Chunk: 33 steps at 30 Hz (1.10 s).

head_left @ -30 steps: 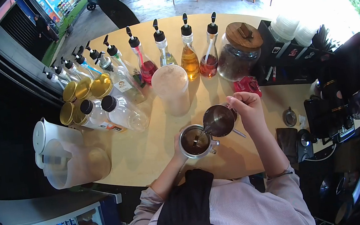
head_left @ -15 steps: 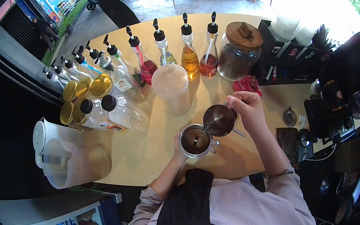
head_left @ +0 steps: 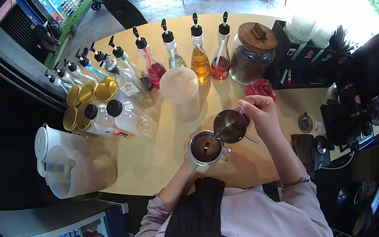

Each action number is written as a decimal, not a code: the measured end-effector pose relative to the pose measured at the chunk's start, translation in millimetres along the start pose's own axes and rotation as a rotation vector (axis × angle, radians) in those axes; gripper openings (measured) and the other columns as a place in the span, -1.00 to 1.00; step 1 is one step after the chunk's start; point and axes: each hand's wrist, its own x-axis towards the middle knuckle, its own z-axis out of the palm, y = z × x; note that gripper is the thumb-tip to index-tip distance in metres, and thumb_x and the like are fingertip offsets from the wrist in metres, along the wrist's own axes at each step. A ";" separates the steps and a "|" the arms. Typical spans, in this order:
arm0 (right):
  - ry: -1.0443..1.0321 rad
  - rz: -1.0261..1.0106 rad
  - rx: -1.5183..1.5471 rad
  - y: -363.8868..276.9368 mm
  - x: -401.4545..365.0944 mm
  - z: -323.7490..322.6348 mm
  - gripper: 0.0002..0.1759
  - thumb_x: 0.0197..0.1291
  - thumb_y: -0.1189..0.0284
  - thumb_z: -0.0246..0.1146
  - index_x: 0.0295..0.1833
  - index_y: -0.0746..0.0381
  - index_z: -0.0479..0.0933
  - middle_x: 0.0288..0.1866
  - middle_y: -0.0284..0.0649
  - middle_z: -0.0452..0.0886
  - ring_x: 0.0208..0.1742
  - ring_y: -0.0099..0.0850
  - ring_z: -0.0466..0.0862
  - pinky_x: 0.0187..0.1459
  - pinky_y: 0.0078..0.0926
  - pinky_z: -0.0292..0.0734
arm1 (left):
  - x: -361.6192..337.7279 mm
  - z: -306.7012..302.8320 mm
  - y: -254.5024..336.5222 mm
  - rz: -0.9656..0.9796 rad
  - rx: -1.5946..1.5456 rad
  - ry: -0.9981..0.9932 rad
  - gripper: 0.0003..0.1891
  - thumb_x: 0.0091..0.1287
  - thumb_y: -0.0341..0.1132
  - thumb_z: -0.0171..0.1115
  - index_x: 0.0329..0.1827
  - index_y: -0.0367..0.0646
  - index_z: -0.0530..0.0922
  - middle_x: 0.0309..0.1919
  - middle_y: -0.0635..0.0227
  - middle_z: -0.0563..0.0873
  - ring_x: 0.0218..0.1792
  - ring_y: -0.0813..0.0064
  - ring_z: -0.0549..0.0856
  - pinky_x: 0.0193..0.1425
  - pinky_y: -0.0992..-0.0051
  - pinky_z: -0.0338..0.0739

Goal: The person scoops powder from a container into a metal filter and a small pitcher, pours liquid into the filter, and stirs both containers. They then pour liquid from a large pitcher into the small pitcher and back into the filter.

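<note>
**Desk:** What is the right hand holding?

**Photographer:** A small steel pitcher. The grip is clamped on its handle, and the pitcher is tipped toward the person's left. Its spout hangs over a metal cup, and a thin dark stream runs from it into the cup.

**Desk:** Where does the cup stand?

**Photographer:** On the pale wooden table, near the front edge and close to the person's chest. There is dark liquid inside. The left hand has its grip closed round the cup's left side, with the fingers mostly hidden behind the wall.

**Desk:** And around them?

**Photographer:** A frosted plastic tumbler stands upright just beyond the cup. Behind it, a row of pump-topped bottles curves along the far edge and ends beside a glass jar with a wooden lid. A red packet lies just beyond the right hand. Two clear jugs sit at the table's left end, well apart from both hands.
</note>
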 end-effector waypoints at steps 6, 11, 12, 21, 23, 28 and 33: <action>0.006 -0.004 -0.003 1.4 0.8 0.5 -0.51 0.28 0.48 0.28 -0.66 0.15 0.21 -0.68 -0.57 0.29 -0.61 -0.83 0.28 -0.59 -0.71 0.16 | -2.8 -2.6 3.2 -0.025 0.150 -0.004 -0.54 0.31 -0.38 0.33 0.25 -0.23 0.46 0.08 0.25 0.66 0.07 0.49 0.65 0.17 0.44 0.59; -0.001 -0.010 0.003 4.2 1.8 -0.9 -0.51 0.28 0.48 0.28 -0.66 0.15 0.22 -0.68 -0.58 0.27 -0.61 -0.83 0.29 -0.60 -0.71 0.17 | -0.2 -0.6 -0.1 -0.039 0.022 0.074 -0.55 0.30 -0.38 0.33 0.25 -0.24 0.47 0.04 0.26 0.68 0.02 0.48 0.67 0.16 0.44 0.58; -0.003 -0.002 0.004 2.7 1.4 -0.4 -0.51 0.28 0.48 0.28 -0.66 0.15 0.22 -0.68 -0.57 0.28 -0.62 -0.83 0.30 -0.61 -0.71 0.19 | -0.2 0.3 0.3 -0.002 0.055 0.089 -0.55 0.30 -0.39 0.33 0.24 -0.24 0.47 0.03 0.26 0.68 0.01 0.47 0.67 0.16 0.44 0.58; -0.020 -0.007 -0.004 -4.8 0.3 0.7 -0.52 0.27 0.49 0.29 -0.67 0.18 0.24 -0.68 -0.54 0.33 -0.63 -0.81 0.36 -0.63 -0.72 0.26 | -2.9 -6.2 -3.5 -0.018 0.018 0.029 -0.56 0.29 -0.40 0.34 0.23 -0.25 0.50 0.07 0.23 0.67 0.04 0.47 0.67 0.17 0.42 0.58; -0.024 -0.017 -0.009 -4.2 0.7 0.0 -0.52 0.27 0.49 0.29 -0.67 0.19 0.24 -0.68 -0.54 0.33 -0.64 -0.81 0.36 -0.64 -0.72 0.26 | -2.9 -8.5 -8.4 -0.017 0.006 0.046 -0.55 0.29 -0.40 0.34 0.24 -0.25 0.49 0.07 0.24 0.67 0.04 0.47 0.67 0.16 0.42 0.58; -0.017 0.002 0.011 -6.5 -0.6 2.5 -0.52 0.26 0.49 0.30 -0.67 0.20 0.24 -0.68 -0.55 0.31 -0.62 -0.82 0.32 -0.62 -0.72 0.20 | -2.5 -4.9 -3.6 -0.044 0.006 0.056 -0.55 0.30 -0.41 0.33 0.24 -0.25 0.47 0.07 0.25 0.66 0.03 0.48 0.66 0.15 0.43 0.60; -0.018 -0.026 -0.020 -4.3 0.0 1.4 -0.53 0.26 0.49 0.30 -0.66 0.20 0.25 -0.68 -0.56 0.30 -0.61 -0.82 0.29 -0.60 -0.71 0.16 | -2.6 10.2 15.7 -0.082 -0.158 0.041 -0.56 0.30 -0.40 0.34 0.23 -0.24 0.47 0.07 0.25 0.66 0.04 0.48 0.66 0.15 0.44 0.60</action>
